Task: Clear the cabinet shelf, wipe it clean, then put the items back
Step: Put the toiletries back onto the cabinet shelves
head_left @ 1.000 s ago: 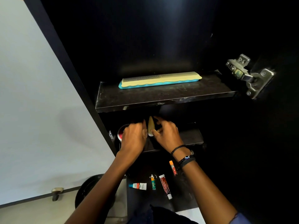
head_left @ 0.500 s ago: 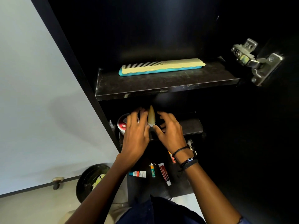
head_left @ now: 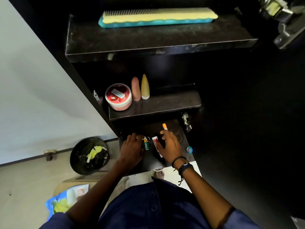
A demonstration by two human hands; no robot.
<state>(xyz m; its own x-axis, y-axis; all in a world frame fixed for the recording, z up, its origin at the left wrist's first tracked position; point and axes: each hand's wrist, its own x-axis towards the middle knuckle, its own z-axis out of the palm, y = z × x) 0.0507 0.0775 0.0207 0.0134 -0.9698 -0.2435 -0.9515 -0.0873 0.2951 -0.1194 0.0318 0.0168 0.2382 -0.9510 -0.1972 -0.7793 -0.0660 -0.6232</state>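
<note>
Reaching into the bottom shelf with the left hand, curled downward, grip impossible to tell, and with the right hand, fingers loose, laid over the red tube beside the green bottle; probably gathering small items for the middle shelf above.

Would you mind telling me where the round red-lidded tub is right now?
In the head view, the round red-lidded tub sits at the left end of the middle shelf, just left of the pink tube and yellow bottle.
</note>
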